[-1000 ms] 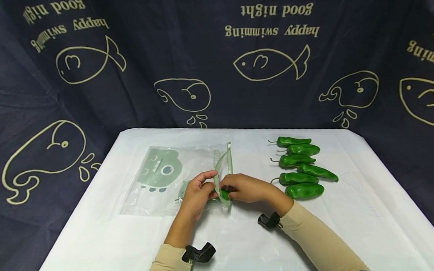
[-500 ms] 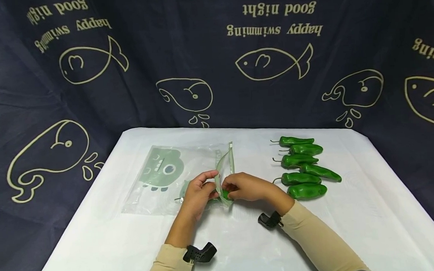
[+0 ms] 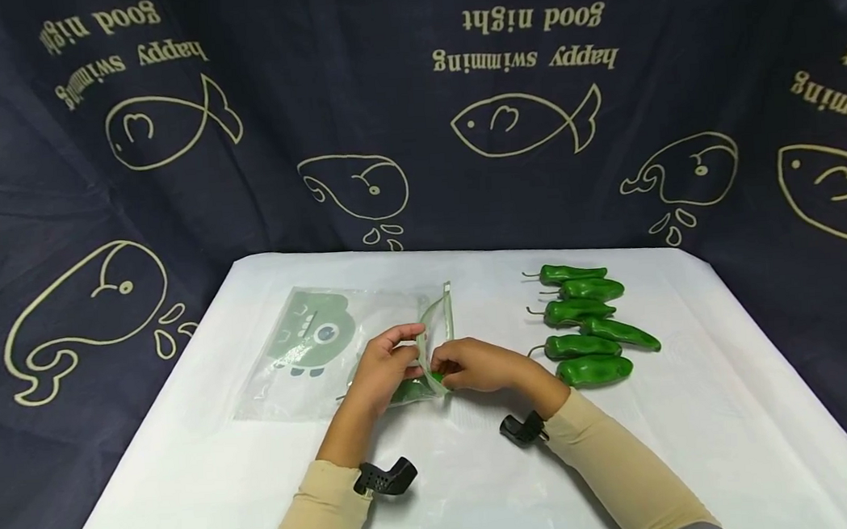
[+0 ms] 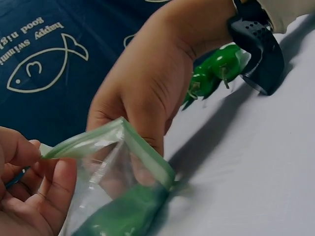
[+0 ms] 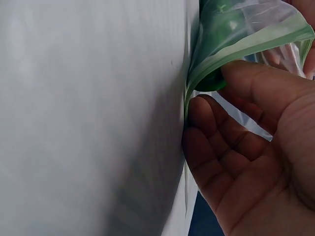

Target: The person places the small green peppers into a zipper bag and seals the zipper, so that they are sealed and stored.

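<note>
While the left hand [image 3: 382, 366] pinches the bag [image 3: 368, 316], the right hand [image 3: 476, 365], pointing down, grips a green pepper [image 5: 210, 82].

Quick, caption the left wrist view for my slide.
The left hand pinches a clear, green-rimmed bag as the right hand holds a green pepper at the bag's mouth.

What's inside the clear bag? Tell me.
At least one green pepper shows through the bag, near its mouth, where the right hand touches it. The left hand covers part in the head view, so I cannot tell whether it is alone.
</note>
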`<action>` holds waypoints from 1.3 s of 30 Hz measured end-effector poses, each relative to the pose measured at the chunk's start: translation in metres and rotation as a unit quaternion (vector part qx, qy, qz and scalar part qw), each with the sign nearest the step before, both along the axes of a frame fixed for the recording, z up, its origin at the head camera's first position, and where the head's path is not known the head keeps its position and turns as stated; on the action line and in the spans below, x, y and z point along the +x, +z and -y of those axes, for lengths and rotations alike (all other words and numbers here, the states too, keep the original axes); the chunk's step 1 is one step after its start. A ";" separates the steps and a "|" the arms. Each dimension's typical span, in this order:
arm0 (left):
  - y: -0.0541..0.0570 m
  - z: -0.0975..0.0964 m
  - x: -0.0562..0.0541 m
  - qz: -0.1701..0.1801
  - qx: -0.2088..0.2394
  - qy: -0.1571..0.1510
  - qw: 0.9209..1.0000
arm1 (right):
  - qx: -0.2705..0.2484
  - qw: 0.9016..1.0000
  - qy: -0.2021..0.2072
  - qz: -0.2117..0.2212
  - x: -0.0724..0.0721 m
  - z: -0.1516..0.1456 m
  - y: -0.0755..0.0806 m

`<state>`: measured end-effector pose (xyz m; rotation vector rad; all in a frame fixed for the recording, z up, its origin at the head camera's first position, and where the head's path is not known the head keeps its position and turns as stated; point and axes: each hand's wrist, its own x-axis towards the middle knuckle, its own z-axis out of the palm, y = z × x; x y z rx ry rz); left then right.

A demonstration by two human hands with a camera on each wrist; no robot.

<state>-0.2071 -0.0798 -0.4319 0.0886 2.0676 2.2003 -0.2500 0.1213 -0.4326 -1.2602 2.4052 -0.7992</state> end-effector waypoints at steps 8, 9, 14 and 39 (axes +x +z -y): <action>-0.009 -0.001 -0.004 -0.011 0.020 0.017 1.000 | 0.004 1.000 0.001 -0.004 0.001 0.003 0.001; -0.010 -0.001 -0.004 -0.014 0.025 0.022 0.999 | 0.006 1.000 0.001 -0.009 0.000 0.004 0.001; -0.014 -0.002 -0.005 -0.025 0.049 0.044 0.998 | 0.018 0.999 0.004 -0.033 0.001 0.003 0.003; -0.022 -0.002 0.000 -0.040 0.052 0.055 0.996 | -0.026 0.971 -0.191 -0.142 0.035 -0.139 0.030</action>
